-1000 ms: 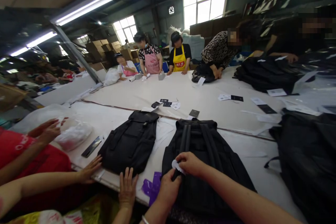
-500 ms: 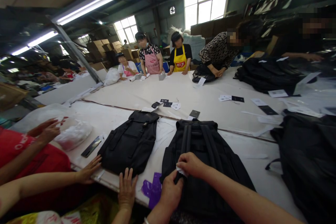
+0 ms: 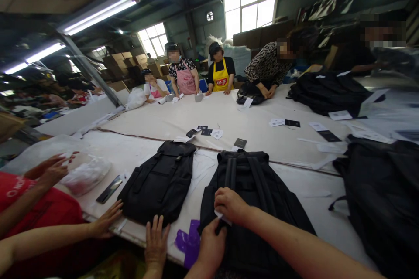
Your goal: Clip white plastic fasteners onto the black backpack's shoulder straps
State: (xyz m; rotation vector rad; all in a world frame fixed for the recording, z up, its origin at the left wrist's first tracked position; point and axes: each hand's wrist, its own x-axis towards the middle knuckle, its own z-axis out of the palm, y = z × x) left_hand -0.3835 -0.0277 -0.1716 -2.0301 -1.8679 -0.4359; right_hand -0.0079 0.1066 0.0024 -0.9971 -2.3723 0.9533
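Observation:
A black backpack (image 3: 244,183) lies in front of me with its shoulder straps facing up. My left hand (image 3: 209,242) is closed on a black strap (image 3: 220,227) at the backpack's lower left side. Just above it, my right hand (image 3: 231,206) pinches a small white piece (image 3: 223,217), like paper or thin wrap, against the strap. The fingers partly hide both the strap and the white piece. Purple tape-like strips (image 3: 189,243) stick to the table edge beside my left hand.
A second black backpack (image 3: 159,183) lies to the left, with a co-worker's hands (image 3: 156,244) at its lower edge. A phone (image 3: 109,189) and a bag of white bits (image 3: 87,174) lie farther left. More black bags (image 3: 386,192) stand right. Tags (image 3: 240,143) lie beyond; several people work across the table.
My right hand has shifted slightly up and left, its fingers curling further over the white piece. My left hand keeps its grip on the strap. The view has turned slightly.

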